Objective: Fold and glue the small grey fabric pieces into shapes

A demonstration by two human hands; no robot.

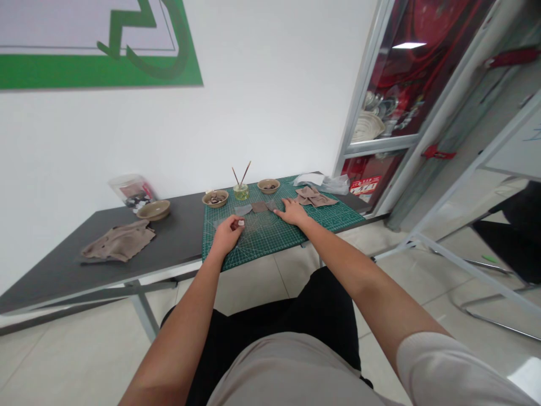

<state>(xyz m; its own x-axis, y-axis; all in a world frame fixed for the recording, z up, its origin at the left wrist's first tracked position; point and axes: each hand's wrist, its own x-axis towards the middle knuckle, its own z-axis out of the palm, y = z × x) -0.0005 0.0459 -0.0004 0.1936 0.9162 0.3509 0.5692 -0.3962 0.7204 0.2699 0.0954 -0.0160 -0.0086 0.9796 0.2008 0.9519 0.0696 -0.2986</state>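
Observation:
My left hand (227, 233) rests on the green cutting mat (333, 217), fingers curled around a small pale object that I cannot name. My right hand (292, 212) lies flat and open on the mat, its fingertips touching small grey-brown fabric pieces (258, 207). Behind the hands stand two tan bowls (215, 198) (268, 185) and a small glass jar (241, 192) with two thin sticks in it. A pile of brown fabric scraps (315, 197) lies to the right of my right hand.
The grey table (63, 270) also carries a crumpled brown cloth (118, 242), a third tan bowl (154, 210) and a clear plastic container (131, 192) near the wall. White bags (325, 181) lie at the far right end. A glass cabinet (393, 101) and metal frame (465, 248) stand right.

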